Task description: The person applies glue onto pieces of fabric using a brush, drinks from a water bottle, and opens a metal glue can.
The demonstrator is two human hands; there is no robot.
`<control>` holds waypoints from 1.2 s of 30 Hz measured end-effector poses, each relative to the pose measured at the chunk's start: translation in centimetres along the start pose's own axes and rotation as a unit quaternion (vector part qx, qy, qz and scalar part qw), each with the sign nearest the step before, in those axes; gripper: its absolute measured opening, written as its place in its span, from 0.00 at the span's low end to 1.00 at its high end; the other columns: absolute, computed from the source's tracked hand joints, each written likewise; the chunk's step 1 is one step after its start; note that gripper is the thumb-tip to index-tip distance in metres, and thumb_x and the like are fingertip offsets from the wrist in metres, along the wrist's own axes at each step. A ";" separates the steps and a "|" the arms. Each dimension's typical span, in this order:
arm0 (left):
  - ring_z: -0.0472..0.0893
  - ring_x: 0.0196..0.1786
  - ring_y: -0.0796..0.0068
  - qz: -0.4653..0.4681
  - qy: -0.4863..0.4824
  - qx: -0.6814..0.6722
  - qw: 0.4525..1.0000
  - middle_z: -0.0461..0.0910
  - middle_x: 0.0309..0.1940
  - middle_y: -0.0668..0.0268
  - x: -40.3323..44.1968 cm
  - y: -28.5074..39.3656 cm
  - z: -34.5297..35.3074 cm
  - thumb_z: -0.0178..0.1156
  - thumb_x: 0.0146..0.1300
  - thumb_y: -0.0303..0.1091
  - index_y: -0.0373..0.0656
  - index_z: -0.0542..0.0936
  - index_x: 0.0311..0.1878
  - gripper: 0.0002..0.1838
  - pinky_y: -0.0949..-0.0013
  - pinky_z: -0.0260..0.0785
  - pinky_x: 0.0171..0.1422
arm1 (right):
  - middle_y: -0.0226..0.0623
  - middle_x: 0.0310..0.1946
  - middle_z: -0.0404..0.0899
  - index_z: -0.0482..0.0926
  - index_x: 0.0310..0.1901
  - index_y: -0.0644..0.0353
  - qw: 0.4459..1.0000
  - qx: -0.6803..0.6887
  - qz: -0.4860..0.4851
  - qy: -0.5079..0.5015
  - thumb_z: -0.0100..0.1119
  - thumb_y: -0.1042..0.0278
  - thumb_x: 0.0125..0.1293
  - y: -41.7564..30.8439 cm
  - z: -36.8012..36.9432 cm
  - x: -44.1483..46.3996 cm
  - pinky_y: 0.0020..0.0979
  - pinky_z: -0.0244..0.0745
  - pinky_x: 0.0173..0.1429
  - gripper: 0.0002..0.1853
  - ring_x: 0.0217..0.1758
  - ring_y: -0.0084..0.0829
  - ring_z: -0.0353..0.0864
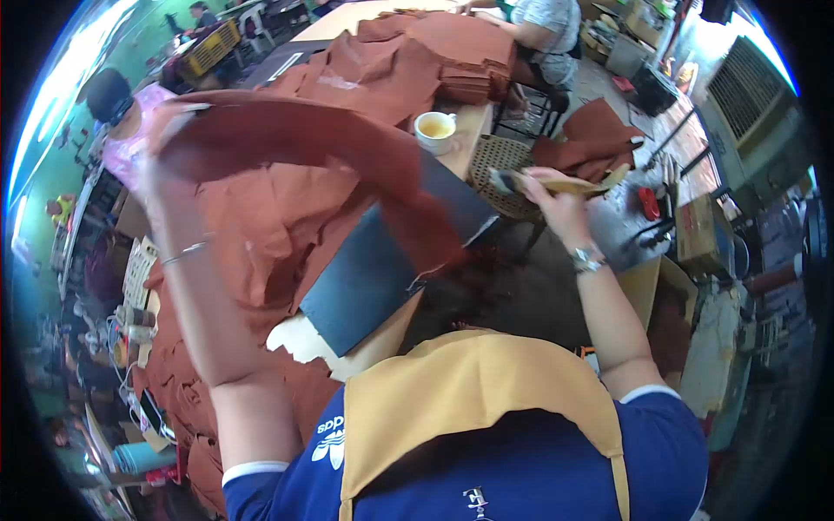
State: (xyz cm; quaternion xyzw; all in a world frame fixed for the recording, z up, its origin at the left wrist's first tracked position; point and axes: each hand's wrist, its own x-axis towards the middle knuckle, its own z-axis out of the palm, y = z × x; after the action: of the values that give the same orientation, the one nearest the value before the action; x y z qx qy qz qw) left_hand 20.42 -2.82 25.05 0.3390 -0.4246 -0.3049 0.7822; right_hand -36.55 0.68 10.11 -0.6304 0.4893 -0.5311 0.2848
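Observation:
My left hand (pixel 161 139) is raised at the far left and smeared by motion. It grips one end of a reddish-brown sheet of leather or cloth (pixel 304 135), which sweeps in a blurred arc to the right and hangs down over a dark board (pixel 369 269). On the right, my right hand (pixel 556 195) is closed around a brush (pixel 586 185) with a long yellowish handle, its dark and pale tip pointing left. A white cup (pixel 435 130) holding yellowish liquid stands beyond the board, near the table edge.
Reddish-brown pieces (pixel 252 226) are heaped over the table, with stacked pieces (pixel 469 61) at the back. A woven-seat chair (pixel 499 169) is at the right, and a cardboard box (pixel 665 300) stands beside my right arm. Other people sit at the far right (pixel 547 35) and left (pixel 130 122).

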 end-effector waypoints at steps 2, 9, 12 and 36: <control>0.84 0.53 0.57 0.066 -0.011 0.077 0.995 0.82 0.53 0.49 0.0 5.9 -3.0 0.56 0.71 0.35 0.28 0.78 0.57 0.20 0.57 0.81 0.56 | 0.37 0.39 0.85 0.84 0.48 0.61 0.986 -0.080 -0.149 0.011 0.67 0.68 0.67 -0.7 3.5 2.0 0.31 0.78 0.52 0.11 0.45 0.32 0.83; 0.76 0.60 0.44 0.042 0.404 0.543 0.735 0.72 0.62 0.39 -16.3 0.3 -15.7 0.42 0.75 0.34 0.27 0.68 0.67 0.25 0.49 0.70 0.68 | 0.37 0.55 0.74 0.79 0.59 0.52 0.921 -0.291 -0.253 -0.057 0.55 0.74 0.64 2.8 15.5 7.3 0.43 0.71 0.64 0.21 0.58 0.44 0.76; 0.69 0.69 0.49 -0.097 0.369 0.362 0.850 0.61 0.71 0.41 -25.0 -4.1 -15.2 0.49 0.77 0.40 0.29 0.60 0.73 0.30 0.51 0.66 0.71 | 0.39 0.61 0.74 0.77 0.62 0.50 0.919 -0.304 -0.222 -0.119 0.47 0.74 0.67 6.1 17.2 6.0 0.48 0.67 0.69 0.23 0.63 0.44 0.74; 0.74 0.60 0.49 -0.156 -0.074 0.715 0.678 0.76 0.55 0.48 -23.3 -26.0 21.5 0.57 0.70 0.28 0.36 0.69 0.69 0.25 0.54 0.64 0.67 | 0.40 0.65 0.75 0.66 0.72 0.47 0.670 -0.630 0.198 -0.339 0.61 0.69 0.58 37.5 -17.2 24.6 0.71 0.45 0.77 0.36 0.73 0.43 0.70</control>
State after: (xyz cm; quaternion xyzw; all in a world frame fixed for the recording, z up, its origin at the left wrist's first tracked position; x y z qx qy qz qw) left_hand -13.81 -6.04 2.69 0.8325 -0.5109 -0.0503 0.2085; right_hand -65.74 -32.60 -8.49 -0.6850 0.6907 0.2228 0.0644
